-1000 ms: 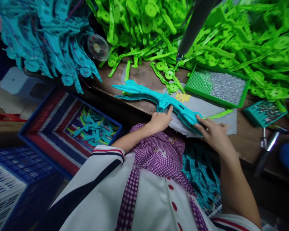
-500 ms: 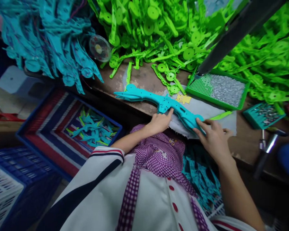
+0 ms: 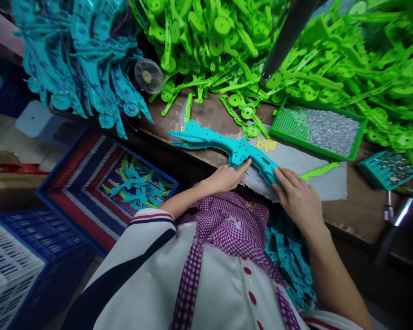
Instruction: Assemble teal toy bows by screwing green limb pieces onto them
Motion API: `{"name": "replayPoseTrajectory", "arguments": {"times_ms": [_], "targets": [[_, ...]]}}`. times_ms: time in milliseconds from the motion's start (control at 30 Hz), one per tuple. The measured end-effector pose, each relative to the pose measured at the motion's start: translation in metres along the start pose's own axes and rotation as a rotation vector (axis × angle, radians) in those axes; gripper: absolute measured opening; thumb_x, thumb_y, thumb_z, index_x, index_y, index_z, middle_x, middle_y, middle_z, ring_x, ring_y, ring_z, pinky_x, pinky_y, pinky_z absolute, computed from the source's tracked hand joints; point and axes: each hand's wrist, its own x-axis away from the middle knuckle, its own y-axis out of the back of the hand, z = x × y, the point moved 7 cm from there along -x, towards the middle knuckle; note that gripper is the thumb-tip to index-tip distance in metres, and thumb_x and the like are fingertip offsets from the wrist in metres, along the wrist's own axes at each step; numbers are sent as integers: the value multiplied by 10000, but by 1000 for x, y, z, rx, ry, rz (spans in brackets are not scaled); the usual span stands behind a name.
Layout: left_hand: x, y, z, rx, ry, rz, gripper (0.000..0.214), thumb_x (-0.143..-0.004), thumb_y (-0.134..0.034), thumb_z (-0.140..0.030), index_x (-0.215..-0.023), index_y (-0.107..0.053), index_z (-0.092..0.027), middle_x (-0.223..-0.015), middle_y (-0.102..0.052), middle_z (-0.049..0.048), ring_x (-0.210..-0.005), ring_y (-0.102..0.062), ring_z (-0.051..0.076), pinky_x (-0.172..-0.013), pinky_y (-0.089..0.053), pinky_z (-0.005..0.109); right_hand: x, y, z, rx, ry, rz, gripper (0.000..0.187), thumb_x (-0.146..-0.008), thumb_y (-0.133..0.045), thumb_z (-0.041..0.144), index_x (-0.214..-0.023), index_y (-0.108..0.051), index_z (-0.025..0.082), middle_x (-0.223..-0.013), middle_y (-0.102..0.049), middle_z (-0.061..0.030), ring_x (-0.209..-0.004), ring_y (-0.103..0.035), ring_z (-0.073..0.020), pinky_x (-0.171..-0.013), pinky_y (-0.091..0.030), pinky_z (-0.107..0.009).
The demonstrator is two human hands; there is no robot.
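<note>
A long turquoise plastic bow-shaped part lies slantwise along the bench's front edge, its forked end to the left. My left hand is closed at its middle grip, with the index finger extended against the lower edge. On the right end, my right hand is closed with thumb and fingers, hiding that tip. Beneath the part is a grey cloth with a yellow cartoon figure. A thin green strip lies to the right of my right hand.
Green plastic parts pile across the back; turquoise parts heap at left. A green tray holds small silver pieces. A dark hanging rod tool reaches down above the bench. At right are a teal box and a hammer.
My right hand has shifted inward and covers more of the part's right end. The hanging tool has moved left, away from the green tray. My left hand stays at the middle; the view shifts slightly.
</note>
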Motion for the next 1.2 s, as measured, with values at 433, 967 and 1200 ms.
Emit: {"name": "replayPoseTrajectory", "arguments": {"times_ms": [433,967,1200], "targets": [[-47,69,108,66,-166,5,437,-887,-719,-286,-1298,-637,-162,-1235,-697,128,-1163,-636,279,-981,-476,382,0,-4,-12,-69,67,7,464,-1052,-421,406,-1486,-508,268,-1483,-585,-102,-1323,-586,-327,-1026,-480,-568],[-34,59,93,140,-88,-17,350,-853,-738,-290,-1167,-640,-170,-1154,-712,115,-1089,-655,260,-913,-506,364,-53,-34,87,-186,224,-55,663,-1052,-405,295,-1653,-125,321,-1584,-445,-65,-1458,-462,-261,-1216,-292,-588],[-31,61,94,144,-168,41,303,-924,-673,-373,-1128,-631,-153,-1123,-694,131,-1073,-643,263,-911,-498,363,-49,-44,80,-163,242,-53,688,-1044,-420,265,-1648,-98,329,-1579,-433,-45,-1446,-475,-240,-1232,-307,-549]]}}
